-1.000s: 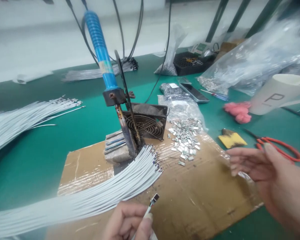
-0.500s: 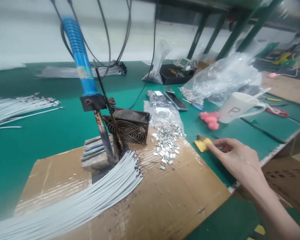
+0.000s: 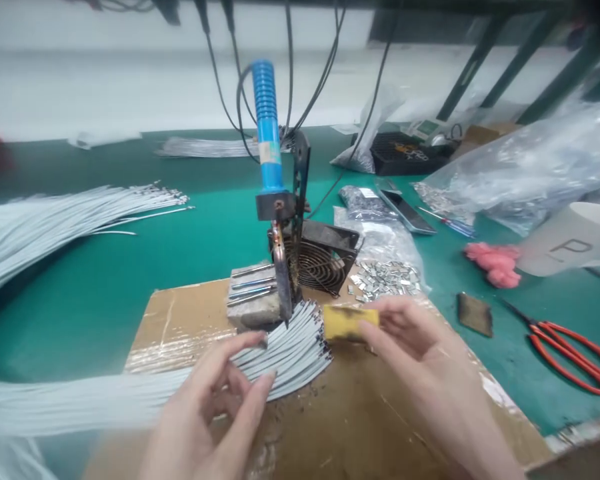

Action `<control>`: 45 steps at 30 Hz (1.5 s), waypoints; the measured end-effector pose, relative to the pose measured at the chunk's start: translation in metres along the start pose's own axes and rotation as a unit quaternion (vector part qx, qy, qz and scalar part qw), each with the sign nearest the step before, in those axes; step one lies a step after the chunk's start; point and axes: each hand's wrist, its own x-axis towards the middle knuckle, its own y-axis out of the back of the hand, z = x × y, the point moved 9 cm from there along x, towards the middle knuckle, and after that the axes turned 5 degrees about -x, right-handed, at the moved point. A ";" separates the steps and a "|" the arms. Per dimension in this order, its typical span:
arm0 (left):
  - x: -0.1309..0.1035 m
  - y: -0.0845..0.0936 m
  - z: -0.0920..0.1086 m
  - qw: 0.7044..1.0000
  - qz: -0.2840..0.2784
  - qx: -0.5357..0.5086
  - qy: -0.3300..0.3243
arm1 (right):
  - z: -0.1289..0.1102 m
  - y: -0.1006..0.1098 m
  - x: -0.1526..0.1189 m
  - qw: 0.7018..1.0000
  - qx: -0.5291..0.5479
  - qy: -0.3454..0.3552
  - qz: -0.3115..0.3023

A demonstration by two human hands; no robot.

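Note:
My right hand (image 3: 420,360) is shut on a yellow sponge (image 3: 350,323), held just right of the tip of the soldering iron (image 3: 266,127). The iron has a blue handle and stands tip-down in a metal stand. My left hand (image 3: 215,407) hovers with fingers apart over the ends of a bundle of white wires (image 3: 130,400) lying on a cardboard sheet (image 3: 380,407). I see nothing gripped in it. A pile of small metal terminals (image 3: 385,277) lies behind the sponge.
A small fan (image 3: 325,263) sits behind the iron. Red scissors (image 3: 575,350), a brown pad (image 3: 474,313), a pink lump (image 3: 495,263), a white mug (image 3: 570,247) and plastic bags (image 3: 530,167) lie to the right. More white wires (image 3: 55,220) lie at left on the green mat.
My right hand took the yellow sponge from the mat at right and brought it to the iron's tip. My left hand, which held a wire with a terminal, now shows spread fingers.

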 end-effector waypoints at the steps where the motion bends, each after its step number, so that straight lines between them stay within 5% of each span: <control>1: 0.006 -0.007 0.003 0.999 -0.031 0.014 -0.011 | -0.006 -0.022 -0.003 0.999 0.019 0.006 -0.035; 4: 0.016 -0.015 0.003 0.998 -0.056 0.003 -0.015 | -0.018 -0.063 -0.009 0.994 0.056 0.017 -0.097; 7: 0.015 -0.011 0.004 0.999 -0.027 -0.009 -0.045 | -0.021 -0.075 -0.016 0.990 0.064 0.024 -0.121; 12: 0.000 -0.003 0.011 0.993 0.020 0.046 -0.105 | -0.018 -0.072 -0.030 0.988 0.052 0.050 -0.135; 21: 0.005 -0.011 0.004 0.999 0.019 0.012 -0.038 | -0.012 -0.065 -0.032 0.994 -0.026 0.087 -0.059; 27: -0.012 -0.008 0.045 0.973 0.134 0.084 -0.170 | -0.051 -0.059 -0.047 0.964 -0.105 0.244 0.028; 30: -0.017 -0.014 0.056 0.961 0.131 0.087 -0.228 | -0.059 -0.062 -0.053 0.950 -0.112 0.292 0.023; 38: -0.003 -0.025 0.041 0.959 0.041 0.179 -0.214 | -0.016 -0.065 -0.034 0.985 -0.081 0.136 -0.066; 41: -0.012 -0.022 0.040 0.953 0.032 0.196 -0.231 | 0.007 -0.046 -0.025 0.994 -0.052 0.055 -0.074; 45: -0.029 0.009 0.032 0.938 0.079 0.234 -0.245 | 0.040 0.039 -0.006 0.998 -0.062 -0.011 0.007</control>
